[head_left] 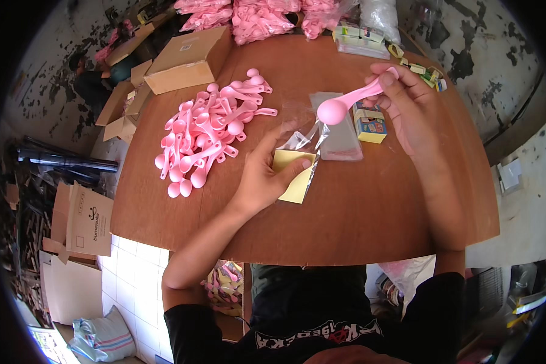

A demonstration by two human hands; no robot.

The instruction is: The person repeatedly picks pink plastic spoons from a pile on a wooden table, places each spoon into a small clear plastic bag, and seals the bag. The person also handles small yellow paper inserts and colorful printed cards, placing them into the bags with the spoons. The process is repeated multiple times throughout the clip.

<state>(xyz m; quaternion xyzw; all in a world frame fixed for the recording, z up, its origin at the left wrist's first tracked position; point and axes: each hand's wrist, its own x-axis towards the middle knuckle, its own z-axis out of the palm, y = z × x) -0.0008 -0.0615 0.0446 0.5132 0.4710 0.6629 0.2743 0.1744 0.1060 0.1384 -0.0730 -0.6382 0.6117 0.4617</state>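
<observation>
My left hand (267,173) grips a clear plastic bag (306,138) with a yellow card (295,182) inside, its thumb lying across the card. The bag's upper end gapes toward the far side. Just above that mouth hangs a pink measuring spoon (349,104), its round bowl pointing left and down. My right hand (406,100) pinches the spoon by its handle end. Beneath the spoon lies a stack of flat clear bags (341,136), and beside it a stack of printed cards (370,123). Left of my left hand spreads a heap of pink spoons (203,130).
A closed cardboard box (189,59) stands at the table's far left. Bagged pink spoons (262,21) line the back edge. Small card stacks (428,74) and more clear bags (363,47) lie at the far right. Another person (91,82) is at the far left.
</observation>
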